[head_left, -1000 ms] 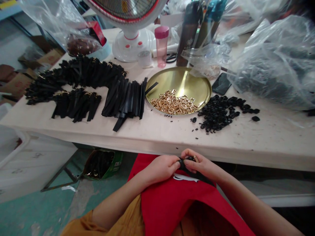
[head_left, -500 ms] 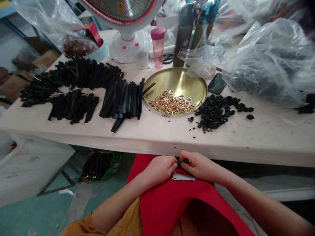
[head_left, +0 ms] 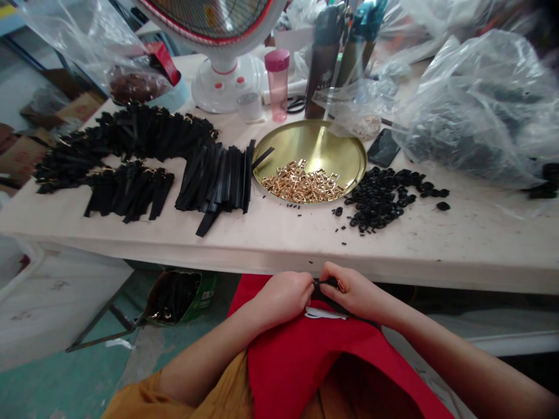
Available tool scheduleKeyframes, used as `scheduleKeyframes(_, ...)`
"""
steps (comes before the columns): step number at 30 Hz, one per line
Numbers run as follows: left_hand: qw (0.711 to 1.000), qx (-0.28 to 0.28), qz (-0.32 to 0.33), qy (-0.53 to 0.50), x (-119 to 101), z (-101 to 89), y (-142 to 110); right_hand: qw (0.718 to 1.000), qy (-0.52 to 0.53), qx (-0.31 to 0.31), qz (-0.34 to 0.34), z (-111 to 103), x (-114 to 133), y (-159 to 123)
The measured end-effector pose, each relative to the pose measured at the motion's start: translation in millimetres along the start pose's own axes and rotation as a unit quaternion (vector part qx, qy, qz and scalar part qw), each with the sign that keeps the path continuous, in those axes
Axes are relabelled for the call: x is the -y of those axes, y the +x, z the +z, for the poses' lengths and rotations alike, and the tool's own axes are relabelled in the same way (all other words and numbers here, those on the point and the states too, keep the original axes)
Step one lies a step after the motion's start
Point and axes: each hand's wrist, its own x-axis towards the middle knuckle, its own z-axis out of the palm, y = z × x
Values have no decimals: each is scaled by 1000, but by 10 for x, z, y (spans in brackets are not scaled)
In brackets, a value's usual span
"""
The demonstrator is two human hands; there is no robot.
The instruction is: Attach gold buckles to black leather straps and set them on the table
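Observation:
Just below the table edge, over the red apron (head_left: 288, 343), my two hands meet at a black strap (head_left: 318, 286). My left hand (head_left: 289, 295) is closed on its left end, knuckles up. Thumb and fingers of my right hand (head_left: 347, 289) pinch the strap from the other side, and a small gold-coloured metal piece (head_left: 340, 284) shows among those fingers. Much of the strap is hidden by the hands. Ahead on the table, a gold tray (head_left: 345, 142) holds a heap of gold buckles (head_left: 301, 183). Right of it lies a pile of small black loops (head_left: 378, 201).
Flat black strips (head_left: 218, 180) lie left of the tray, with bundles of black straps bearing gold fittings (head_left: 131, 189) beyond. A fan (head_left: 229, 81), a pink bottle (head_left: 278, 87) and a large clear plastic bag (head_left: 480, 128) stand behind. A green-sided bag (head_left: 205, 294) sits on the floor.
Both hands stay together at the strap, with only a slight shift of the fingers. The whole view has moved a little. Things on the table lie as before.

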Motion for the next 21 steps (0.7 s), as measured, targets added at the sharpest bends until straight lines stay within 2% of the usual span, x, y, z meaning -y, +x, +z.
scheduleKeyframes(2, 999, -14, 6, -33, -14, -49, -9, 995, 94, -1, 26, -1, -10, -9)
scheduleKeyframes(5, 993, 5, 0, -116, 14, -113, -24, 978, 201, -24, 39, 71, -43, -13)
scheduleKeyframes(9, 976, 60, -45, -203, 79, -68, 14, 981, 156, -114, 9, 224, -84, 17)
scheduleKeyframes(12, 988, 22, -41, -144, 100, 16, 74, 981, 115, -154, 6, 266, -100, 42)
scheduleKeyframes(14, 994, -1, -27, -102, 109, 34, 98, 982, 124, -140, 18, 252, -98, 43)
scheduleKeyframes(15, 995, 5, -18, -102, 115, 25, 99, 982, 138, -125, 24, 239, -93, 37)
scheduleKeyframes(19, 982, 87, 14, -168, 147, -75, 39, 979, 188, -76, 35, 208, -84, -1)
scheduleKeyframes(21, 975, 106, 7, -197, 158, -95, 0, 981, 185, -54, 24, 205, -91, -18)
